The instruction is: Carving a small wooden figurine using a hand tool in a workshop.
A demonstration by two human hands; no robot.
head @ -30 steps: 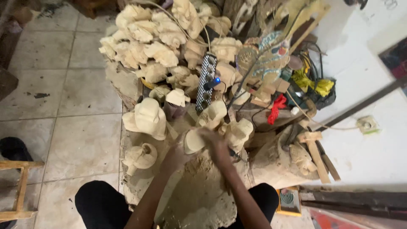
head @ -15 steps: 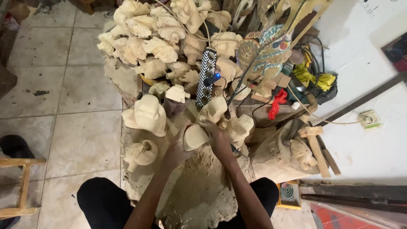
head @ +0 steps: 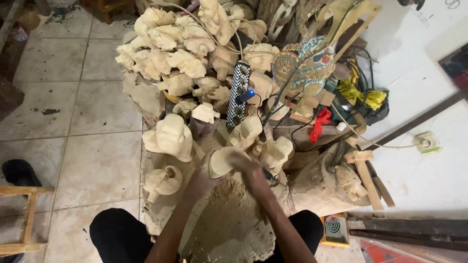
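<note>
The left hand (head: 202, 176) is cupping the pale, rounded unfinished wooden carving (head: 223, 161) from its 8 o'clock side, fingers wrapped partly around it. The right hand (head: 249, 170) is bearing on the same piece from 3 o'clock, closed down against it; whether it is also gripping a tool cannot be told — the fingers are blurred. The carving is sitting low centre in the head view, just above the sawdust-covered work slab (head: 229, 219) between the person's knees.

Judgement: the work is best done with the left hand bracing the piece firmly against the slab while the right is working in short, controlled strokes away from the supporting fingers, since the two hands are touching the same small piece.

Surroundings: a large pale wooden head carving (head: 170, 137) is standing at 10 o'clock of the hands, near them. A smaller pale carving with a round hollow (head: 163, 180) is lying at 9 o'clock. Two more pale carvings (head: 275, 152) are crowding in at 2 o'clock, just beside the right hand. A black-and-white chequered power strip (head: 238, 95) is lying at 12 o'clock, its cables trailing among the heap of pale unfinished carvings (head: 180, 48). A painted multicoloured carved figure (head: 304, 63) is standing at 1 o'clock. The near carvings are limiting elbow room — the cables are a snag risk.
</note>
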